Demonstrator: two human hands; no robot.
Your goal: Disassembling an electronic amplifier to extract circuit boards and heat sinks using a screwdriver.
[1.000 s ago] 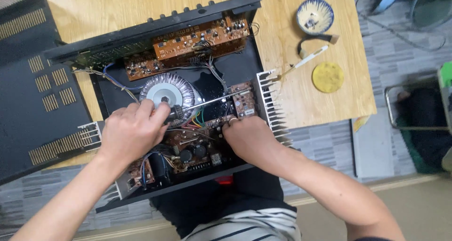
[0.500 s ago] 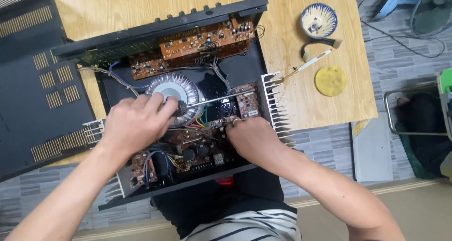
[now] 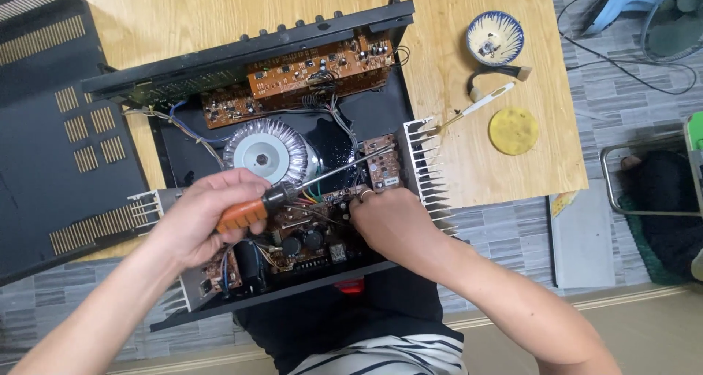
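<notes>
**Hidden and cut off**

The right hand covers the circuit board beneath it, fingertips out of sight. The screwdriver handle is partly wrapped by the left hand. The black cover panel and the fan run past the frame edges.

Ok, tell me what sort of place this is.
Probably a home electronics repair spot, not a formal workshop: an opened amplifier lies on a wooden table over a tiled floor, and the left hand holds an orange-handled screwdriver over its boards.
</notes>
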